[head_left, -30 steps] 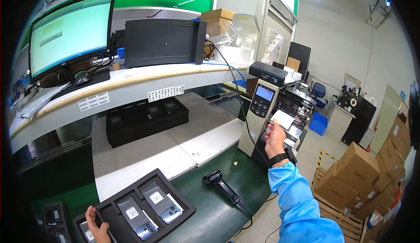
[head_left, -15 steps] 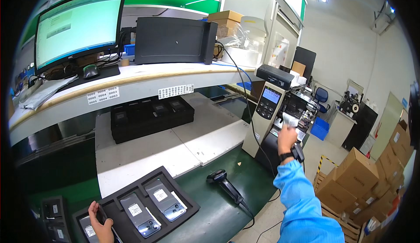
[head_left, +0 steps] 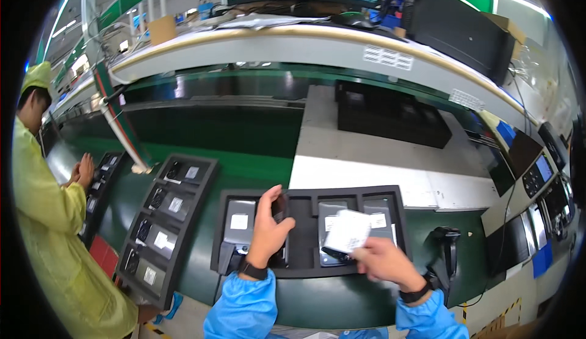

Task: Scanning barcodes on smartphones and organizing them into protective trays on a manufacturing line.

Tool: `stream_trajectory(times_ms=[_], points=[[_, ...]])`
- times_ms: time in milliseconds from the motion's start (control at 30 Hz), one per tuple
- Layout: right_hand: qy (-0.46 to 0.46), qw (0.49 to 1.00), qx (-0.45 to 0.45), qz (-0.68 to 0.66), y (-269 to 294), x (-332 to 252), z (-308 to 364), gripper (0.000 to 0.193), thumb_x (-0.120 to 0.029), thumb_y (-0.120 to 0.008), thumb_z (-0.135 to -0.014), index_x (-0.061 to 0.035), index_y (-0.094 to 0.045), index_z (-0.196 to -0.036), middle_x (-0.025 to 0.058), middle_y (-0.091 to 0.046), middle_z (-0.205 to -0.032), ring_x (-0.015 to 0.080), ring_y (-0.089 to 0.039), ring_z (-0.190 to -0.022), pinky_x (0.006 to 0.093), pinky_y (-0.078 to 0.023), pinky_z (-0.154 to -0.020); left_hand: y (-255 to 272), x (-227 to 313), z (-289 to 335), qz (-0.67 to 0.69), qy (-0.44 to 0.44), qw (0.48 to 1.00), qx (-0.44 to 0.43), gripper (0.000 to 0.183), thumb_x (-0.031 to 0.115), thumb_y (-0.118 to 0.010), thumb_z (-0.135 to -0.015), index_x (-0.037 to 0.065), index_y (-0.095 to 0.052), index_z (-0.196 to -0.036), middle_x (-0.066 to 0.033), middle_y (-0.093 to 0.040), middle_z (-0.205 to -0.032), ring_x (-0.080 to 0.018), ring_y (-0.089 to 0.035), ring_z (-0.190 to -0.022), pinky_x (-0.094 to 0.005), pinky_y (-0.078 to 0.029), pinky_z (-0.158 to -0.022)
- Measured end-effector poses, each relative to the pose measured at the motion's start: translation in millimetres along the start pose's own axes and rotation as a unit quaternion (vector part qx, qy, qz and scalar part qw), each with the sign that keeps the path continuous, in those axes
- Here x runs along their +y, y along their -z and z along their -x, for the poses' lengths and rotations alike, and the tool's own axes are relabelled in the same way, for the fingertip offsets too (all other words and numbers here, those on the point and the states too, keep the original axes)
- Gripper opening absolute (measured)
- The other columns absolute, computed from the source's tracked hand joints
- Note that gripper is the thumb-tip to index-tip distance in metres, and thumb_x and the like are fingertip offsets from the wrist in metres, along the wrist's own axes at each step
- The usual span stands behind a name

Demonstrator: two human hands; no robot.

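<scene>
A black foam tray (head_left: 301, 273) lies in front of me with grey smartphones (head_left: 238, 228) in its slots, each bearing a white label. My left hand (head_left: 268, 232) is over the middle of the tray, its fingers and thumb around a dark smartphone (head_left: 279, 207) tilted on edge; much of it is hidden by the hand. One slot (head_left: 300, 229) beside it holds no phone. Pinched in my right hand (head_left: 384, 262) is a white printed label sheet (head_left: 348, 231), held above the phones on the tray's right side and partly covering them.
A barcode scanner (head_left: 447, 247) stands right of the tray, and a label printer (head_left: 532, 183) is further right. Another foam tray (head_left: 204, 183) with labelled phones lies to the left. A co-worker in yellow (head_left: 52, 217) works at the far left. Stacked black trays (head_left: 390, 119) sit behind.
My view has swung left from the printer to the tray. My right hand has come away from the printer with the label sheet. My left hand still grips the phone.
</scene>
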State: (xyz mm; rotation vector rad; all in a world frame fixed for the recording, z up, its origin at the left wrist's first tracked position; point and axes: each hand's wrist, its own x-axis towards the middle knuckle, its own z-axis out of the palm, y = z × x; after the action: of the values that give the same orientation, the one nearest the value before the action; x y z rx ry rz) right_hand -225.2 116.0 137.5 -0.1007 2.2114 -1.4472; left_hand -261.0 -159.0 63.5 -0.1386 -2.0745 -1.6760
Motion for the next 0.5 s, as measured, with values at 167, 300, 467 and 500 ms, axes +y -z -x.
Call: stream_trajectory(times_ms=[167, 300, 467, 500], points=[[-0.013, 0.969, -0.186, 0.163, -74, -32, -56, 0.028, -0.027, -0.062, -0.093, 0.0014, -0.066, -0.092, 0.0066, -0.065, -0.065, 0.0136, -0.056, -0.047, 0.0301, -0.044, -0.043, 0, -1, -1, 0.006, 0.01, 1.0, 0.0, 0.073, -0.001, -0.064, -0.07, 0.001, -0.044, -0.14, -0.0193, -0.048, -0.135, -0.0327, -0.047, -0.131, -0.039, -0.036, -0.113], [0.062, 0.971, -0.146, 0.176, -69, -26, -56, 0.034, -0.031, -0.064, -0.093, 0.0015, -0.069, -0.104, 0.0081, -0.068, -0.068, 0.0136, -0.061, -0.054, 0.0296, -0.048, -0.052, -6, 7, 0, -0.092, -0.035, 0.995, -0.014, 0.075, 0.009, -0.069, -0.07, 0.002, -0.044, -0.14, -0.0222, -0.044, -0.139, -0.0394, -0.042, -0.132, -0.0466, -0.032, -0.114], [0.145, 0.931, 0.326, 0.078, 17, 39, 5, 0.044, -0.015, -0.071, -0.079, -0.0033, -0.064, -0.12, 0.0106, -0.068, -0.089, 0.0203, -0.065, -0.078, 0.0358, -0.052, -0.072, -20, 9, 12, -0.359, -0.04, 0.93, -0.059, 0.081, 0.023, -0.072, -0.072, 0.004, -0.04, -0.143, -0.0213, -0.037, -0.146, -0.0397, -0.032, -0.14, -0.0608, -0.019, -0.116], [0.205, 0.816, 0.462, 0.28, 42, 58, 19, 0.048, -0.012, -0.071, -0.076, -0.0026, -0.062, -0.122, 0.0167, -0.066, -0.105, 0.0276, -0.062, -0.096, 0.0393, -0.049, -0.088, -19, 9, 14, -0.374, -0.061, 0.924, -0.046, 0.081, 0.023, -0.073, -0.072, 0.005, -0.04, -0.143, -0.0212, -0.037, -0.147, -0.0392, -0.032, -0.14, -0.0621, -0.019, -0.116]])
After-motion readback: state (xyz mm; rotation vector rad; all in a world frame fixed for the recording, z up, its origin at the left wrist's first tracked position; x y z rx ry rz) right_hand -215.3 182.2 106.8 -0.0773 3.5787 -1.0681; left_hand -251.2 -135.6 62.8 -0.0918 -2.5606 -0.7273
